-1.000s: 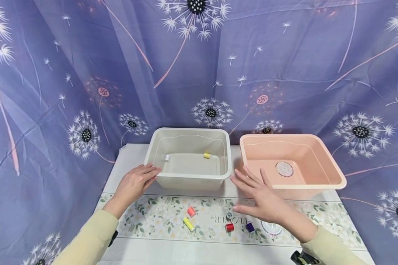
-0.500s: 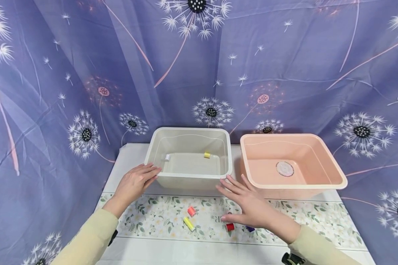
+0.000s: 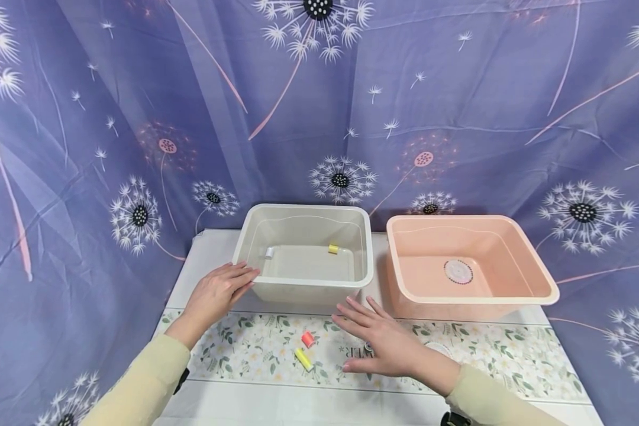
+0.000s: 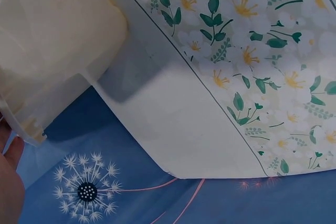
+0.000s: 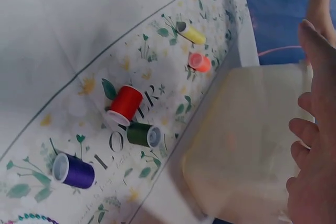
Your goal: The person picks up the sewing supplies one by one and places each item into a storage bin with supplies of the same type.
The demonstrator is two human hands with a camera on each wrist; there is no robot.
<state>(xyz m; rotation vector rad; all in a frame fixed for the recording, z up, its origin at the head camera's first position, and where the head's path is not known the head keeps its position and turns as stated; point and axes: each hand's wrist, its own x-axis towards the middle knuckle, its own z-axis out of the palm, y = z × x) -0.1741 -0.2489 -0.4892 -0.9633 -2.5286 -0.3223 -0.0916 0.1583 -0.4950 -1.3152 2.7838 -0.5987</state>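
My left hand [image 3: 215, 296] holds the near left corner of the grey bin [image 3: 309, 284], fingers over its rim and thumb outside. My right hand [image 3: 386, 343] hovers with spread, fairly straight fingers over the cloth and holds nothing. Under it lie a red thread spool [image 5: 126, 103], a dark green spool [image 5: 143, 135] and a purple spool [image 5: 73, 171]; in the head view the hand mostly hides these. To its left are an orange spool [image 3: 307, 339] and a yellow spool [image 3: 303, 359]. Inside the grey bin are a white spool [image 3: 268, 253] and another yellow spool [image 3: 333, 249].
A pink bin [image 3: 476, 300] stands to the right, with a round white disc edged in coloured beads [image 3: 458, 271] inside. A second such disc [image 3: 438, 348] lies partly hidden behind my right hand. A blue dandelion-print curtain [image 3: 277, 118] surrounds the table's back and sides.
My right hand has moved left and toward me, away from the pink bin, covering the red and purple spools in the head view. My left hand has stayed on the grey bin.
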